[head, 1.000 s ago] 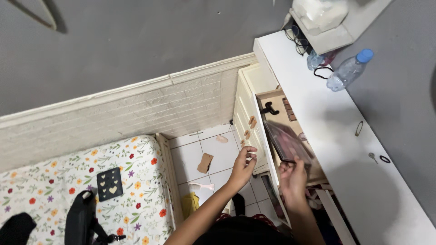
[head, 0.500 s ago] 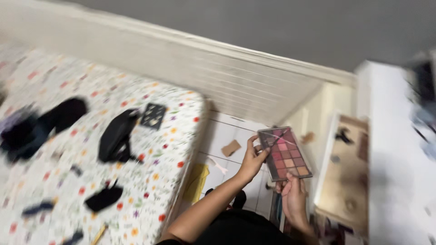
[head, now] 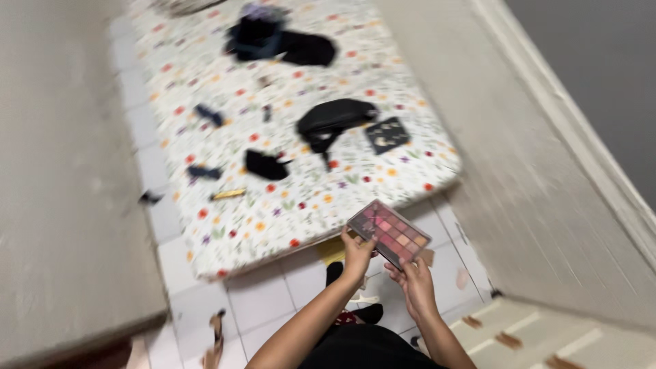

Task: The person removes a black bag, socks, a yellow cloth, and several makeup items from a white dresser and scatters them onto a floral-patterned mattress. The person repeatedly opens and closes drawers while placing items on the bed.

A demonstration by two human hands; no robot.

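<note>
Both hands hold a flat eyeshadow palette (head: 389,232) with rows of pink, red and tan pans under a clear lid. My left hand (head: 357,254) grips its near left edge. My right hand (head: 414,283) supports its lower right edge from beneath. The palette hovers over the white tiled floor (head: 260,301), just past the corner of a floral mattress (head: 287,137). The picture is motion-blurred.
On the mattress lie a black bag (head: 335,117), a dark square case with pale hearts (head: 387,134), a small black pouch (head: 266,165), a gold tube (head: 228,195) and dark clothing (head: 280,37). A pale brick-textured wall (head: 547,191) runs at right; white drawer fronts (head: 547,335) sit lower right.
The palette came out of the open drawer into both hands. My view swung left from the white desk and drawers toward the mattress, which now fills the upper picture.
</note>
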